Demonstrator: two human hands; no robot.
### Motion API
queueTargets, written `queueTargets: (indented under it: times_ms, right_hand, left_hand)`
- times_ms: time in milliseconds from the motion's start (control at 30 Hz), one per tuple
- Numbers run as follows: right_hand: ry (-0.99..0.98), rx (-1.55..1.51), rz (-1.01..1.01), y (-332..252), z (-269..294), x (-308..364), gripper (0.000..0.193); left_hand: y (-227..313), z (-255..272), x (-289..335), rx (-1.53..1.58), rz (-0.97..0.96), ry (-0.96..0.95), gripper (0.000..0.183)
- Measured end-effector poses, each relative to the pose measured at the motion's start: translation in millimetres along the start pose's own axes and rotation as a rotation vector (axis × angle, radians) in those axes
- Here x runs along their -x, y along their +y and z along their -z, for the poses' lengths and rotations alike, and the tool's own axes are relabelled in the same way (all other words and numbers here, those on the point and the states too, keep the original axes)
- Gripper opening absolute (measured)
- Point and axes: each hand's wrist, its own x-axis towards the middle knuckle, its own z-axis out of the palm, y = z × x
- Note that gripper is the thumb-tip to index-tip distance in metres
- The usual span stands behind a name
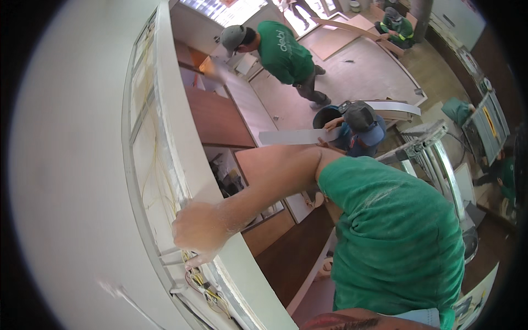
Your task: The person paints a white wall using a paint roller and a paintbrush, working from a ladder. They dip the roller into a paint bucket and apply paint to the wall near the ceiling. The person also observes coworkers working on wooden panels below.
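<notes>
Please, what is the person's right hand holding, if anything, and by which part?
It cannot be told: the right hand is by the thin wires, but its palm side is hidden. The left hand is not in view.

The right hand (199, 226) hides its own fingertips at the recess (157, 212); grip is not determinable. The wires (204, 285) are partly covered by the hand. Cubby contents (229, 177) are too small to identify. The top edge truncates a distant person (301, 10).
</notes>
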Motion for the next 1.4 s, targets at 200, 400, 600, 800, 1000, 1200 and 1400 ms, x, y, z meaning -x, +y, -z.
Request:
queueTargets:
  times_ms: [200,400,600,800,1000,1200,1400]
  right_hand:
    - [0.224,0.213,0.402,20,33,7,0.06]
    - [-0.619,0.524,-0.061,30,140,116,0.066]
    - [-0.826,0.552,-0.9,-14,214,301,0.064]
    - [-0.128,-0.032,-1.353,-24,192,410,0.05]
    - [0.333,0.485,-1.148,-31,179,407,0.031]
    - [0.759,0.61,-0.952,-35,171,410,0.036]
    - [0.772,0.851,-0.608,-46,156,419,0.037]
  left_hand:
    - [72,-53,-85,0.466,-0.201,-0.298,0.031]
    - [158,-126,-111,0.597,-0.447,-0.586,0.039]
    - [217,-169,-88,0.721,-0.486,-0.858,0.039]
    - [255,-235,-88,0.702,-0.592,-1.094,0.033]
    - [280,-269,-117,0.602,-0.664,-1.173,0.031]
    - [297,-339,-156,0.518,-0.773,-1.173,0.026]
    - [313,-338,-143,0.563,-0.781,-1.264,0.025]
